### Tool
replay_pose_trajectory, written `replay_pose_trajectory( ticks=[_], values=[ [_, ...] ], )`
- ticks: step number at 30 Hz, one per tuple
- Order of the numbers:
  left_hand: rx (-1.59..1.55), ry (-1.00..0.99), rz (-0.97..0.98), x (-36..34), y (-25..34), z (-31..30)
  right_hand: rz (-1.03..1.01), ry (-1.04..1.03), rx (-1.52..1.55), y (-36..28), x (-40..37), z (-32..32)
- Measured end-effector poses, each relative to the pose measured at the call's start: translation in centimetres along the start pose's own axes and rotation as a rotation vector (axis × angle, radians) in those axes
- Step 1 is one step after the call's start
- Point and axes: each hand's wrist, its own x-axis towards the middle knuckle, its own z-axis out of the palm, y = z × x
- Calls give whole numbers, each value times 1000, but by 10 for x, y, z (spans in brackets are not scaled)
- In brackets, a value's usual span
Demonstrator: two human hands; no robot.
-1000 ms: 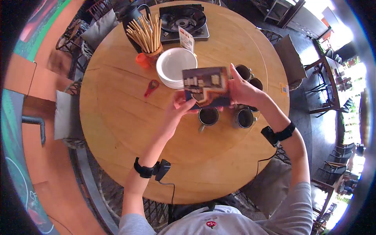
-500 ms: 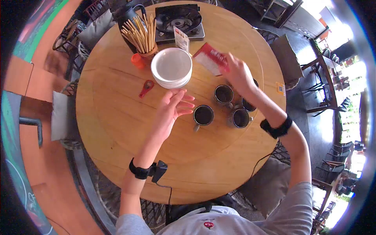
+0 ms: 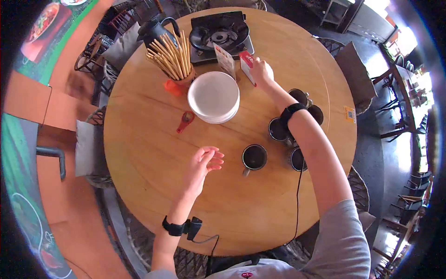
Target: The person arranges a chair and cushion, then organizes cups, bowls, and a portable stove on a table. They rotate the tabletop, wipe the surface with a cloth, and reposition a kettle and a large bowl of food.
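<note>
The right hand (image 3: 262,73) is holding a red-and-white card (image 3: 247,68) in a narrow grip toward the desk's (image 3: 148,153) far edge, just beside a standing sign (image 3: 225,60) — a sideways swing could be toppling it. The left hand (image 3: 203,168), loosely spread, is grasping nothing.

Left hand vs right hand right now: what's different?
The right hand holds a red-and-white card; the left hand holds nothing, its fingers spread loosely. The right is far out over the table; the left is nearer the body. Both are bare, with black straps on the arms.
</note>
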Motion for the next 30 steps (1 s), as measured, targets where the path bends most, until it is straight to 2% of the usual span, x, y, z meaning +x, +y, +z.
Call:
replay_pose_trajectory(
  ticks=[5, 8, 12, 13, 18, 20, 22, 24, 25, 30],
  values=[
    [7, -24, -40, 4, -13, 8, -14, 51, 27, 1, -9, -6],
    [33, -35, -52, 7, -28, 12, -101, 183, -44, 12, -16, -20],
    [192, -62, -72, 3, -50, 18, -210, -33, 239, 20, -51, -82],
    [208, -86, -62, 1, -59, 20, -253, -29, 345, 26, -66, -91],
    [312, -88, -50, -3, -92, 33, -401, -260, 38, 65, -144, -119],
    [365, -82, -22, 2, -102, 34, -222, -403, -178, 62, -175, -126],
    [416, -78, 19, 9, -112, 34, -91, -505, -192, 55, -195, -129],
    [394, -145, -66, 12, -108, 35, -288, -328, -324, 60, -210, -114],
    [382, -176, -107, 12, -105, 36, -239, -373, -362, 58, -212, -109],
    [256, -71, -18, 9, -106, 30, -208, -295, -429, 56, -206, -90]
  ],
)
